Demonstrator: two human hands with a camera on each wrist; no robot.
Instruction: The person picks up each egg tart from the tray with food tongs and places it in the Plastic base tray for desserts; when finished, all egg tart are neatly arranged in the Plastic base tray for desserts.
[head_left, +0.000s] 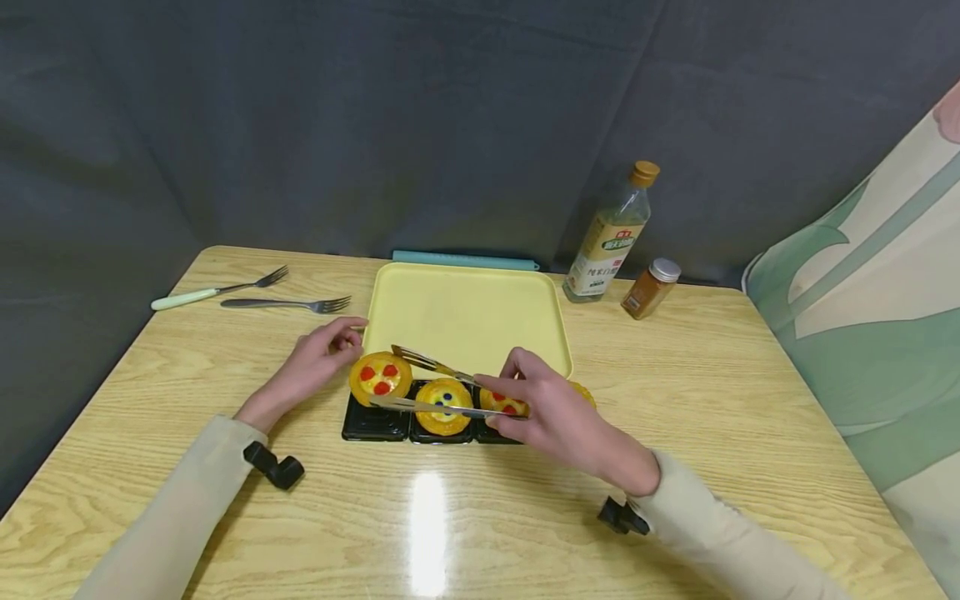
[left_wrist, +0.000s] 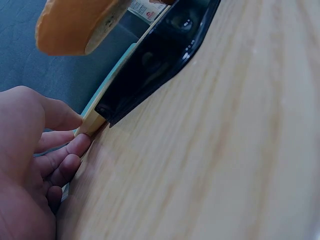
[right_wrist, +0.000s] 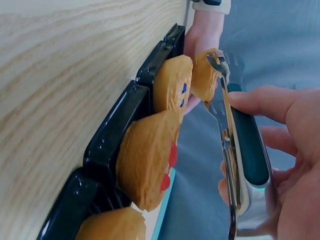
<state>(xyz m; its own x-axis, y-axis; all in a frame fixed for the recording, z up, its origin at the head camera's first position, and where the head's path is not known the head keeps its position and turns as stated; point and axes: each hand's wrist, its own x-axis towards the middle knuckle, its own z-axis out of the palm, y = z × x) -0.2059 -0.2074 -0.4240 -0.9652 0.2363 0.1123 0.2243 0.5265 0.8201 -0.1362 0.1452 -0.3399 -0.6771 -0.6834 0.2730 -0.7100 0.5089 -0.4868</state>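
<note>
My right hand (head_left: pixel 558 408) grips metal tongs (right_wrist: pixel 250 140) with dark green handle pads. Between the tongs' tips is an egg tart with red toppings (head_left: pixel 381 379), raised above the left compartment of a black plastic tray (head_left: pixel 375 427). In that tray sit a tart with blue toppings (head_left: pixel 444 407), another red-topped tart (right_wrist: pixel 147 160) and a further tart (right_wrist: pixel 112 225), partly hidden behind my right hand in the head view. At the left edge of a yellow tray (head_left: pixel 465 312), my left hand (head_left: pixel 322 354) pinches the rim with its fingertips.
Two forks, one green-handled (head_left: pixel 187 298) and one all metal (head_left: pixel 285 303), lie at the back left. A glass bottle (head_left: pixel 606 242) and a small spice jar (head_left: pixel 650 289) stand at the back right. Behind the yellow tray lies a teal strip (head_left: pixel 465 260), near a dark curtain.
</note>
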